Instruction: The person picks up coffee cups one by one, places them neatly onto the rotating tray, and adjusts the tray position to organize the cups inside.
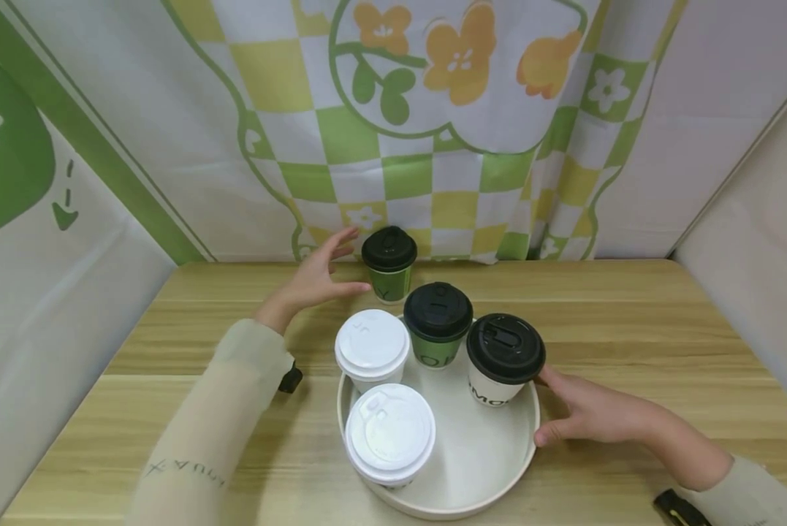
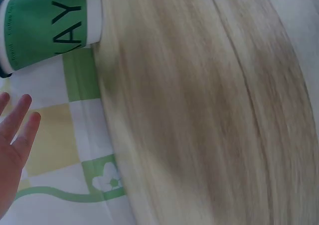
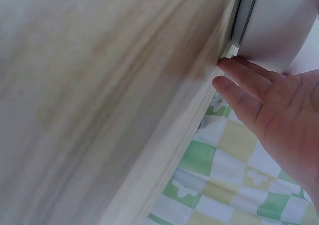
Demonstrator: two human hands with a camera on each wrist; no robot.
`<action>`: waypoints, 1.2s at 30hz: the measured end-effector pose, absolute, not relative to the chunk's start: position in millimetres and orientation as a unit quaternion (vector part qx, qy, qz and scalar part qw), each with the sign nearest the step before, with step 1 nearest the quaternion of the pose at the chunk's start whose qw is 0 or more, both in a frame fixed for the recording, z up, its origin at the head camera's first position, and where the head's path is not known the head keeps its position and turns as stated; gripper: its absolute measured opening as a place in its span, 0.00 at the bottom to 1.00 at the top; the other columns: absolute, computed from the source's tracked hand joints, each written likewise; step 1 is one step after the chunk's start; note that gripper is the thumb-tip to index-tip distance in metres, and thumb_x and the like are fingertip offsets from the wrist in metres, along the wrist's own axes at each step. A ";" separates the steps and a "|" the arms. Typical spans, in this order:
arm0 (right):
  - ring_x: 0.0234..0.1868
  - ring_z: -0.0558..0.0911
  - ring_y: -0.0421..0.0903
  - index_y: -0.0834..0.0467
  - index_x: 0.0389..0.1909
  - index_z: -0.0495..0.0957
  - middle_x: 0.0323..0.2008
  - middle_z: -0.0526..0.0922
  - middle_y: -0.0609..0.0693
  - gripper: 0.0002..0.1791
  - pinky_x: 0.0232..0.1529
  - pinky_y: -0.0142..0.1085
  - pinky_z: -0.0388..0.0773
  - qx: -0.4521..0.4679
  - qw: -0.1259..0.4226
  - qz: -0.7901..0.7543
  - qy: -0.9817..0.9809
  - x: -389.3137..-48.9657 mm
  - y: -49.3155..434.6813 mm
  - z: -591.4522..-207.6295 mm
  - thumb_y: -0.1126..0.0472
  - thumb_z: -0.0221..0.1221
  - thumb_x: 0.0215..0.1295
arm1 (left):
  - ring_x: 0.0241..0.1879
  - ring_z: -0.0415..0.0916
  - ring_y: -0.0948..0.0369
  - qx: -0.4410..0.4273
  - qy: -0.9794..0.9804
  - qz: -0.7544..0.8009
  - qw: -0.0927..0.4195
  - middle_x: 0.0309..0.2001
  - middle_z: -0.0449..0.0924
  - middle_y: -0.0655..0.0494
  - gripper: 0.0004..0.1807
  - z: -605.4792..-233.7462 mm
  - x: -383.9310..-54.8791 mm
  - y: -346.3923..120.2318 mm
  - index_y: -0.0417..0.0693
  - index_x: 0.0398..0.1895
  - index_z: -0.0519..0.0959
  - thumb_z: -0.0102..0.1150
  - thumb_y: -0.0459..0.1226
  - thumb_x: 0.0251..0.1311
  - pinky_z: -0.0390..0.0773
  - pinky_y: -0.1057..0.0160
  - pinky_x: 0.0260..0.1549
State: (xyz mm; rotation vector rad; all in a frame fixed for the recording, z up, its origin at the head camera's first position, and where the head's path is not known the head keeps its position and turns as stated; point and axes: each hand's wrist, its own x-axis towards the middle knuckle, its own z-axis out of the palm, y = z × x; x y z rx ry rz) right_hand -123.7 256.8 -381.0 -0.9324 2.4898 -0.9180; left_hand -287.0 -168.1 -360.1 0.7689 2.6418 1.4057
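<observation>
A green paper cup with a black lid (image 1: pixel 389 283) stands on the table behind the tray. My left hand (image 1: pixel 321 276) is beside it with fingers and thumb spread, and in the left wrist view the fingertips are apart from this cup (image 2: pixel 47 28). A round cream tray (image 1: pixel 472 467) bears another green cup with a black lid (image 1: pixel 435 349), a white cup with a black lid (image 1: pixel 506 351), and two white-lidded cups (image 1: pixel 372 343) (image 1: pixel 389 431). At the tray's right rim my right hand (image 1: pixel 587 409) rests, fingers extended along the outer wall; the right wrist view shows the straight fingers (image 3: pixel 239 98).
The wooden table (image 1: pixel 630 329) ends at a checked floral curtain (image 1: pixel 406 175) close behind the cups. Pale fabric walls (image 1: pixel 58 307) stand at both sides. A dark wrist strap (image 1: pixel 291 378) shows at the left sleeve.
</observation>
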 end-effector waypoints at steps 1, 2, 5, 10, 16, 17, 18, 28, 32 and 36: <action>0.70 0.67 0.67 0.54 0.80 0.39 0.71 0.65 0.66 0.62 0.72 0.35 0.60 -0.328 0.163 -0.321 0.873 -123.7 257.2 -381.0 0.45 0.70 0.54 | 0.74 0.58 0.42 0.248 0.854 0.457 0.027 0.79 0.52 0.49 0.57 -361.5 -288.6 -166.5 0.51 0.80 0.48 0.75 0.41 0.52 0.62 0.33 0.68; 0.70 0.67 0.67 0.54 0.80 0.39 0.71 0.65 0.66 0.62 0.72 0.35 0.60 -0.329 0.162 -0.320 0.874 -123.7 257.6 -381.0 0.45 0.70 0.54 | 0.74 0.58 0.42 0.248 0.853 0.459 0.027 0.78 0.53 0.48 0.57 -363.2 -290.4 -165.2 0.51 0.80 0.48 0.75 0.41 0.51 0.62 0.33 0.67; 0.70 0.67 0.66 0.53 0.80 0.39 0.72 0.65 0.65 0.62 0.72 0.34 0.60 -0.329 0.159 -0.316 0.875 -123.2 259.0 -381.3 0.45 0.70 0.54 | 0.73 0.61 0.43 0.244 0.853 0.461 0.028 0.78 0.55 0.49 0.56 -367.7 -295.7 -160.2 0.52 0.79 0.49 0.75 0.41 0.51 0.65 0.35 0.67; 0.69 0.68 0.66 0.54 0.80 0.41 0.72 0.65 0.65 0.61 0.72 0.31 0.59 -0.330 0.155 -0.314 0.877 -122.3 260.4 -382.6 0.45 0.70 0.54 | 0.71 0.63 0.42 0.241 0.850 0.468 0.032 0.77 0.57 0.47 0.54 -370.5 -301.4 -150.7 0.51 0.78 0.51 0.75 0.40 0.52 0.68 0.36 0.65; 0.70 0.66 0.67 0.53 0.80 0.40 0.73 0.63 0.65 0.61 0.72 0.30 0.58 -0.329 0.157 -0.319 0.875 -122.4 260.2 -383.0 0.46 0.70 0.54 | 0.70 0.64 0.42 0.225 0.858 0.459 0.037 0.76 0.59 0.46 0.54 -374.8 -306.0 -145.4 0.52 0.79 0.50 0.74 0.39 0.52 0.71 0.38 0.63; 0.70 0.66 0.67 0.53 0.80 0.40 0.73 0.63 0.65 0.61 0.72 0.30 0.58 -0.329 0.157 -0.319 0.875 -122.6 260.0 -382.8 0.46 0.70 0.54 | 0.70 0.65 0.42 0.222 0.861 0.456 0.036 0.76 0.58 0.46 0.54 -375.7 -306.8 -145.0 0.53 0.79 0.50 0.74 0.40 0.52 0.71 0.38 0.62; 0.70 0.66 0.67 0.53 0.80 0.40 0.73 0.63 0.65 0.61 0.72 0.31 0.58 -0.329 0.157 -0.318 0.875 -122.7 260.0 -382.7 0.46 0.70 0.54 | 0.70 0.65 0.42 0.221 0.861 0.456 0.035 0.76 0.58 0.47 0.54 -376.5 -307.6 -144.6 0.53 0.79 0.50 0.74 0.40 0.52 0.72 0.38 0.62; 0.70 0.67 0.67 0.54 0.80 0.41 0.72 0.65 0.65 0.61 0.71 0.28 0.57 -0.325 0.155 -0.315 0.878 -121.9 259.3 -382.7 0.44 0.69 0.54 | 0.69 0.64 0.43 0.219 0.871 0.439 0.023 0.74 0.61 0.42 0.56 -379.3 -313.2 -137.5 0.49 0.79 0.51 0.75 0.40 0.49 0.64 0.43 0.70; 0.70 0.67 0.67 0.55 0.80 0.41 0.72 0.65 0.65 0.61 0.70 0.26 0.55 -0.325 0.157 -0.318 0.877 -122.0 258.7 -382.1 0.45 0.69 0.54 | 0.71 0.62 0.43 0.215 0.873 0.437 0.027 0.74 0.60 0.41 0.56 -378.7 -313.3 -136.5 0.49 0.79 0.50 0.75 0.41 0.49 0.61 0.43 0.72; 0.70 0.67 0.67 0.55 0.80 0.41 0.72 0.64 0.65 0.61 0.71 0.27 0.56 -0.326 0.156 -0.316 0.877 -123.2 258.5 -382.6 0.45 0.69 0.54 | 0.73 0.60 0.43 0.217 0.870 0.441 0.031 0.75 0.58 0.42 0.57 -379.2 -314.6 -136.5 0.50 0.79 0.49 0.75 0.40 0.50 0.59 0.43 0.73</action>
